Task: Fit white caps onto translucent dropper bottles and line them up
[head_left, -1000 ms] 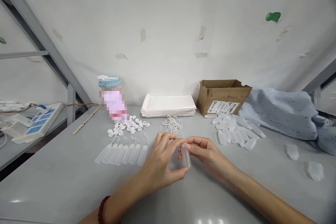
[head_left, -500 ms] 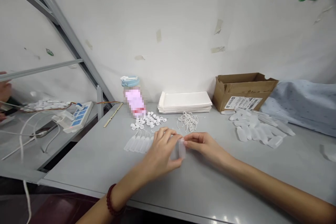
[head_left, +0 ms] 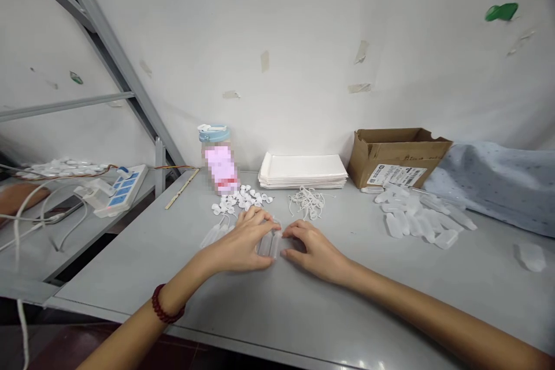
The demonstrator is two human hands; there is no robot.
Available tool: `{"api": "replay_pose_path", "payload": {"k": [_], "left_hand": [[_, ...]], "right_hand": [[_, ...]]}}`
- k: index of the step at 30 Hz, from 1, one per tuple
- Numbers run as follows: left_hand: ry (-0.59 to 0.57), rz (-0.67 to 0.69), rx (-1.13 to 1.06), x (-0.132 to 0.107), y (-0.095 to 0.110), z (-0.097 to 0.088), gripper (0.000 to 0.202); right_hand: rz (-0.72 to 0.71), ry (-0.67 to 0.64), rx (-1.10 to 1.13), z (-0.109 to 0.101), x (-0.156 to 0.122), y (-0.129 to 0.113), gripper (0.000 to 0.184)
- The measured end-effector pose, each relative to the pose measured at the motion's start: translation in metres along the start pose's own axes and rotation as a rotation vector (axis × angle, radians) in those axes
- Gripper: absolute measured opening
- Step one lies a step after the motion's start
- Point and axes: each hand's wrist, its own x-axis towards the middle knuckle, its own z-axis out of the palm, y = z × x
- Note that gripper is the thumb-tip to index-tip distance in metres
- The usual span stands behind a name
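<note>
My left hand [head_left: 245, 243] is closed over the end of a row on the table, thumb and forefinger at the two ends of a frosted plastic sleeve [head_left: 276, 245]. Beside that sleeve, my right hand [head_left: 316, 251] has its thumb and fingertips apart, close to the right edge; whether they touch it I cannot tell. More sleeves with string loops [head_left: 211, 235] show left of my left hand, which hides part of the row. Small white plastic pieces [head_left: 229, 203] lie behind it. A tangle of white strings [head_left: 309, 203] lies behind my right hand.
Loose frosted sleeves [head_left: 416, 219] are heaped at the right, with one sleeve [head_left: 532, 257] apart. At the wall stand a blue-lidded cup [head_left: 214, 134], stacked white trays [head_left: 303, 170] and a cardboard box [head_left: 396, 156]. Another person's hand [head_left: 21, 199] is at left, near a power strip [head_left: 124, 191].
Both hands have moved left with the sleeve and brought it down to the row's end. My right fingers have parted from their pinch on its top.
</note>
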Motion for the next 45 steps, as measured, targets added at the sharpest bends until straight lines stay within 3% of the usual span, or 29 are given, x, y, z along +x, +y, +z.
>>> {"api": "replay_pose_path", "payload": {"k": [12,23,33,39,45], "left_hand": [[-0.032,-0.031,-0.001,-0.005,-0.002,0.004,0.045],[-0.074,-0.138,-0.066,-0.008,-0.001,0.001,0.052],[-0.024,-0.080,-0.074,-0.008,-0.005,0.006,0.054],[-0.001,-0.061,-0.017,-0.004,-0.004,0.010,0.064],[0.003,-0.029,0.015,-0.006,-0.004,0.011,0.050]], "right_hand": [[-0.051,-0.015,-0.078,0.007,-0.005,-0.005,0.031],[-0.032,-0.033,-0.090,0.011,-0.004,-0.006,0.034],[-0.023,-0.053,-0.081,0.007,-0.005,-0.006,0.035],[-0.049,-0.020,-0.055,-0.002,-0.011,-0.002,0.038],[-0.047,0.144,-0.121,-0.030,-0.007,0.018,0.030]]}}
